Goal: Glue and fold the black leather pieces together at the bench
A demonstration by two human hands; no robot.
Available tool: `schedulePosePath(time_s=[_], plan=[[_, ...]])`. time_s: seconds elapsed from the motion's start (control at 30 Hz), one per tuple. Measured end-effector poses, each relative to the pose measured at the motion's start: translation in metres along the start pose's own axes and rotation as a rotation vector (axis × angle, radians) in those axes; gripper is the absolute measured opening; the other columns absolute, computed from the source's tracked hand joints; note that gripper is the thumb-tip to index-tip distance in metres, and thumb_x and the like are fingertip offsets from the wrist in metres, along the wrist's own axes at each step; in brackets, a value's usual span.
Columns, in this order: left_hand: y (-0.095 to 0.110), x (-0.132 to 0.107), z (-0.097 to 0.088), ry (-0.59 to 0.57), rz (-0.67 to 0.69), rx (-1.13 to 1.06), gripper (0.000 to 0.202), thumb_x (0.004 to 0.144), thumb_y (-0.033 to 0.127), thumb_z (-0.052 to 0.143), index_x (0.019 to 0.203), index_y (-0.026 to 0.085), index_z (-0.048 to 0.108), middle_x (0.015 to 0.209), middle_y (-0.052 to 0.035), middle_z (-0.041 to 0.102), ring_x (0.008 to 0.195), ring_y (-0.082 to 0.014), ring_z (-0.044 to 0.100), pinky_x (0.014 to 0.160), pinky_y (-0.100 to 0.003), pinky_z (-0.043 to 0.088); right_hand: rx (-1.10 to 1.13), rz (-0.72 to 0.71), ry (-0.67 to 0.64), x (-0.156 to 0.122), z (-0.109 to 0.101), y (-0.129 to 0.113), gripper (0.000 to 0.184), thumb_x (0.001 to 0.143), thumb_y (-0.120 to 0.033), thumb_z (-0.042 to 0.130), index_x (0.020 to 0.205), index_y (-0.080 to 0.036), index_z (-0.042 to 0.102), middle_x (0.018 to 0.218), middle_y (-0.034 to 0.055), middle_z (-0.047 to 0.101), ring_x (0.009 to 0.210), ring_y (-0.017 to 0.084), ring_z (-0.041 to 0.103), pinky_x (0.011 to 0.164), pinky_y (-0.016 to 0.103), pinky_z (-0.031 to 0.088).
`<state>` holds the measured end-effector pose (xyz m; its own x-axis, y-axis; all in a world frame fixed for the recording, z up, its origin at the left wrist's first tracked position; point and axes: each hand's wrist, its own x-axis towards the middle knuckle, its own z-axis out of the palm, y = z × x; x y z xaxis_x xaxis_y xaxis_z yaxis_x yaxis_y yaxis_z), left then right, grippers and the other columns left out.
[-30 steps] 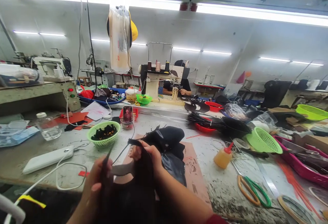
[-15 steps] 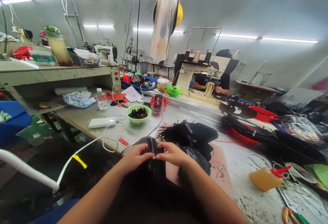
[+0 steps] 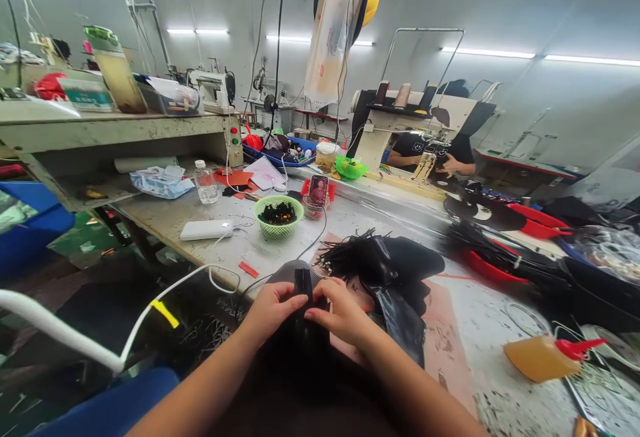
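Note:
A narrow black leather-like piece (image 3: 303,282) is held up at the table's near edge, between my hands. My left hand (image 3: 273,310) pinches its left side, thumb lying across the front. From the other side my right hand (image 3: 343,310) grips it with thumb and curled fingers. The lower part of the piece merges into dark material below, so its full shape is hidden. Just right of my hands, a pile of black leather pieces (image 3: 410,257) with thin black cords (image 3: 345,254) lies on a stained pinkish sheet (image 3: 445,330).
Beyond my hands stand a green basket (image 3: 279,229) of black scraps and a phone (image 3: 319,190). A white power bank (image 3: 207,230) lies left, near a bottle (image 3: 205,184). On the right rests a red-tipped glue bottle (image 3: 543,358). A co-worker (image 3: 433,154) sits behind a sewing machine (image 3: 373,137).
The piece has turned: a pale lengthwise strip on it no longer shows, and a black end stands up. My right fingers have curled more. The view has shifted slightly.

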<state>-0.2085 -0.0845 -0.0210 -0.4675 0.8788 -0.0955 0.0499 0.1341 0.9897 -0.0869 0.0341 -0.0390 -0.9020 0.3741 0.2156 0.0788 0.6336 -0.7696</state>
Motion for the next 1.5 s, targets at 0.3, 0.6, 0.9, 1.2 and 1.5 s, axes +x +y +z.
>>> schedulePosePath(time_s=[0.3,0.6,0.9,1.2,1.5], plan=[[-0.006,0.0,0.002,0.052,0.015,-0.056,0.019,0.063,0.032,0.066,0.068,0.015,0.07,0.061,0.0001,0.067,0.058,-0.0147,0.057,0.057,-0.023,0.044,-0.02,-0.063,-0.022,0.0,-0.001,0.003,0.025,0.07,-0.023,0.07,0.072,-0.02,0.046,0.071,-0.0034,0.052,0.076,0.016,0.05,0.095,0.044,0.026],[-0.008,0.003,0.003,0.056,0.024,-0.049,0.019,0.063,0.032,0.067,0.069,0.014,0.07,0.063,-0.0012,0.068,0.06,-0.0157,0.058,0.058,-0.024,0.044,-0.038,-0.064,-0.044,-0.001,0.001,0.005,0.024,0.071,-0.026,0.07,0.071,-0.02,0.047,0.073,-0.0025,0.056,0.078,0.017,0.053,0.096,0.045,0.027],[-0.01,0.005,0.015,0.11,0.092,-0.019,0.024,0.066,0.036,0.062,0.066,0.013,0.068,0.059,-0.0025,0.063,0.056,-0.0152,0.052,0.054,-0.024,0.041,-0.13,0.036,-0.087,0.077,-0.051,0.004,0.024,0.091,-0.025,0.043,0.113,-0.016,0.05,0.103,0.0066,0.061,0.091,0.014,0.058,0.079,0.029,0.046],[-0.018,0.014,0.013,0.181,0.114,0.122,0.022,0.064,0.034,0.062,0.054,0.015,0.063,0.052,-0.0015,0.056,0.056,-0.0163,0.049,0.063,-0.029,0.036,-0.412,0.321,-0.157,0.254,0.011,0.022,0.026,0.088,-0.03,0.053,0.111,-0.017,0.055,0.114,0.0071,0.055,0.098,0.02,0.057,0.083,0.04,0.048],[-0.021,0.019,0.009,0.128,0.152,0.227,0.025,0.067,0.037,0.06,0.052,0.017,0.062,0.052,-0.0013,0.054,0.056,-0.0168,0.047,0.069,-0.033,0.035,0.034,0.502,-0.062,0.282,0.019,0.04,0.026,0.089,-0.031,0.052,0.112,-0.018,0.054,0.115,0.0071,0.055,0.098,0.02,0.056,0.082,0.039,0.049]])
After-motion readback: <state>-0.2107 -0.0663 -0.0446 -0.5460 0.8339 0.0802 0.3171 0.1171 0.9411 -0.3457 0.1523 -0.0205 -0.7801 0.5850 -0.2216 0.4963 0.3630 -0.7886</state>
